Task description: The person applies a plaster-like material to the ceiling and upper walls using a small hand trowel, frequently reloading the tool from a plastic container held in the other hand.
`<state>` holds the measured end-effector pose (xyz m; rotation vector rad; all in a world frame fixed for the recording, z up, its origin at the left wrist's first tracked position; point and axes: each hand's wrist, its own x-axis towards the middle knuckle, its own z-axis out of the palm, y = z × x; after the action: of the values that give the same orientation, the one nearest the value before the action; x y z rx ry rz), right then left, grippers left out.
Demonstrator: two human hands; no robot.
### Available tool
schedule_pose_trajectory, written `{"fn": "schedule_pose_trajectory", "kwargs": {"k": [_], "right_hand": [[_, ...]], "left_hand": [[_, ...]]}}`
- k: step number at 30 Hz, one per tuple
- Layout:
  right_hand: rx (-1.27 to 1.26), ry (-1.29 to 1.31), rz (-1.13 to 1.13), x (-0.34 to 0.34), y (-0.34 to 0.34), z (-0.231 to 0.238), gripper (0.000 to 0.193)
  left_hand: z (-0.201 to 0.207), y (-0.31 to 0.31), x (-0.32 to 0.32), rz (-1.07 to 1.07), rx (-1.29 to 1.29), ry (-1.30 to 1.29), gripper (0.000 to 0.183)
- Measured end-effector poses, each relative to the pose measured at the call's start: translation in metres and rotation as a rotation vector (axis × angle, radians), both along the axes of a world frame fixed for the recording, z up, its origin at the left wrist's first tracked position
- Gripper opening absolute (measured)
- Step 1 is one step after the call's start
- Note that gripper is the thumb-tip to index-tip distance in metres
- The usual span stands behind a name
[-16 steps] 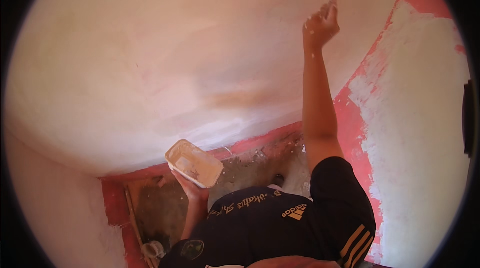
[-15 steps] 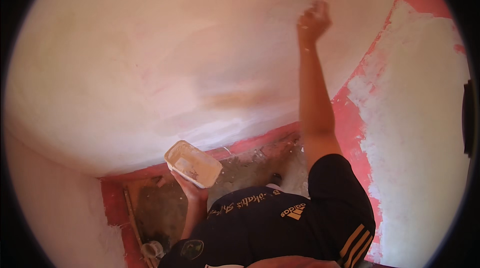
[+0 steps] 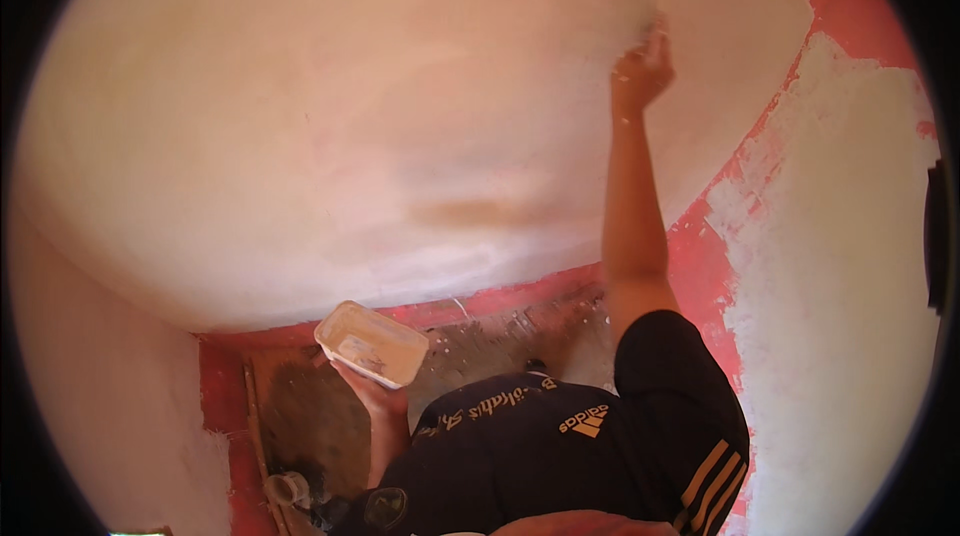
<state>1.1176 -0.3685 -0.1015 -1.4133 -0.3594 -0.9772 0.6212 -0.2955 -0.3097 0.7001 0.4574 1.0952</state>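
Note:
My left hand (image 3: 374, 394) holds a pale rectangular plastic tub (image 3: 425, 354) from beneath and its near side. The tub is tilted, its mouth toward me, with a whitish-beige paste smeared inside. My right arm stretches far up to the large wall (image 3: 330, 126), coated in uneven beige-white. My right hand (image 3: 643, 76) is closed, with pale flecks on its fingers and wrist. It grips what looks like a putty knife (image 3: 652, 11) against the wall; blur hides most of its shape.
Red paint shows along the wall's foot (image 3: 460, 311) and at the right corner. The right wall (image 3: 820, 286) has a patchy white coat. A thin pole (image 3: 255, 426) leans at the lower left beside a pale round container (image 3: 287, 488). The floor (image 3: 310, 416) is stained and speckled.
The view has shifted, so the wall sits slightly lower. The tub has moved a little left. My right hand stays up at nearly the same part of the wall.

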Motion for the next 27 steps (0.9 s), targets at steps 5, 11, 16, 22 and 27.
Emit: {"fn": "schedule_pose_trajectory", "kwargs": {"k": [5, 11, 16, 22, 27], "right_hand": [[-0.363, -0.341, 0.313, -0.114, 0.078, -0.047, 0.042], [0.287, 0.366, 1.259, -0.127, 0.013, -0.112, 0.041], [0.557, 0.597, 1.417, -0.134, -0.059, -0.123, 0.040], [0.344, 0.431, 1.222, -0.147, -0.112, -0.162, 0.038], [-0.143, 0.175, 1.217, -0.162, -0.140, -0.197, 0.024]], "left_hand": [[0.006, -0.001, 0.015, -0.052, 0.133, 0.027, 0.075], [0.027, -0.026, 0.068, -0.191, -0.016, -0.036, 0.075], [0.045, -0.034, 0.114, -0.203, -0.117, -0.015, 0.074], [0.053, -0.051, 0.162, -0.317, -0.044, 0.003, 0.076], [0.043, -0.047, 0.160, -0.350, -0.122, -0.167, 0.074]]}}
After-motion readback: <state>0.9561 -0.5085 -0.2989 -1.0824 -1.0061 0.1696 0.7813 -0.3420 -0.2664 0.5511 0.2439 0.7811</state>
